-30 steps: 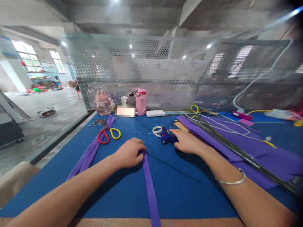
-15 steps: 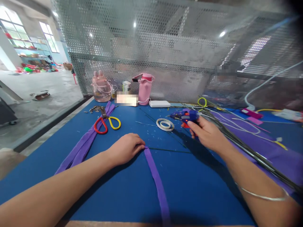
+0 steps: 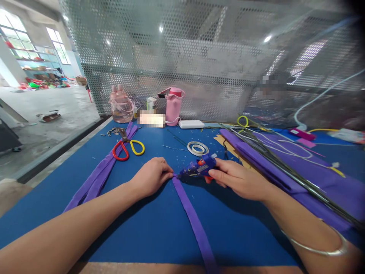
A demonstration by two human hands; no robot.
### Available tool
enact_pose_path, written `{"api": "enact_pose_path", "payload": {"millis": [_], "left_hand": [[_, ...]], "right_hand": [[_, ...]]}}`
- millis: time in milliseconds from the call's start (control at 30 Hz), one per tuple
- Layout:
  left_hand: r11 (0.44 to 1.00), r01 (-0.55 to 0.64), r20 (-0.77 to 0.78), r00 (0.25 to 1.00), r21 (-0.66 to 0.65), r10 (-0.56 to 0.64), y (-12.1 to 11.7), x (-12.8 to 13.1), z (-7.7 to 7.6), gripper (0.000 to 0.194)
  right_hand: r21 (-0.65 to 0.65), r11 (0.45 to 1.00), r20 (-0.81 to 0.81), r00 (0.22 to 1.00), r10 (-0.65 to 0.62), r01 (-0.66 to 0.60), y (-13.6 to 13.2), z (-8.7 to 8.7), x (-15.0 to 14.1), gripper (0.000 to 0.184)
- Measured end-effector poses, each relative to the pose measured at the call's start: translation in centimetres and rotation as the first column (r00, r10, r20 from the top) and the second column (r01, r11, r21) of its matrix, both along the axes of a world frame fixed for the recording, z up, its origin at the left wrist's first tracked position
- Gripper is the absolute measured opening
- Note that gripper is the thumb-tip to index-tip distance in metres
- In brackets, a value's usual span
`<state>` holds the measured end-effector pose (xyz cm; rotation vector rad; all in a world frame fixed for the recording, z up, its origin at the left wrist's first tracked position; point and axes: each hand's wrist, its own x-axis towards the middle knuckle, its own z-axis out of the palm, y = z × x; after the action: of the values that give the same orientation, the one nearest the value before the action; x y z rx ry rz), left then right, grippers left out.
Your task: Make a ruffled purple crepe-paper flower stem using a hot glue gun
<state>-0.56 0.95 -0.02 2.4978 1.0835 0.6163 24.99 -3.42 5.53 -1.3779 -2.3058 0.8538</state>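
Screen: the perforated metal screen [image 3: 199,87] stood behind the far edge of the work surface.
Table: the blue table [image 3: 134,236] bore everything in hand.
Purple cloth: the folded purple cloth [image 3: 339,198] lay on the right, a bundle of dark stems [image 3: 313,186] across it; both seemed untouched at that moment.
Purple strip: the purple strip [image 3: 191,213] ran from the left fingertips towards the near edge; only its upper end appeared to be in work – the rest lay flat and loose, so most of its length looked undone.
Spare strips: the spare strips [image 3: 98,179] lay to the left, apparently unused.
Left hand: the left hand [image 3: 152,177] was closed in a pinch on the strip's upper end; whether it gripped a stem too could not be told.
Right hand: the right hand [image 3: 242,180] was curled firmly round the grip of the glue gun [image 3: 201,166].
Two-loop tool: the red-and-yellow-handled tool [image 3: 125,139] lay idle, handles spread, over the spare strips.
White coil: the white coil [image 3: 197,142] lay just beyond the gun.
Nozzle: it pointed at the pinched end – gluing seemed barely begun there; no glue could be made out.
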Motion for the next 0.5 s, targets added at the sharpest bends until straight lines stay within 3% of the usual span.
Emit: {"api": "enact_pose_path", "payload": {"millis": [200, 500], "left_hand": [[1.0, 0.01, -0.004, 1.0, 0.02, -0.01, -0.02, 0.05, 0.0, 0.017], [0.999, -0.015, -0.033, 0.999, 0.029, 0.016, -0.11, 0.02, -0.12, 0.017]], "right_hand": [[0.087, 0.996, 0.107, 0.994, 0.005, -0.015, -0.4, 0.68, -0.29, 0.029], [0.07, 0.997, 0.101, 0.995, 0.012, -0.02, -0.68, 0.81, -0.59, 0.026]]}}
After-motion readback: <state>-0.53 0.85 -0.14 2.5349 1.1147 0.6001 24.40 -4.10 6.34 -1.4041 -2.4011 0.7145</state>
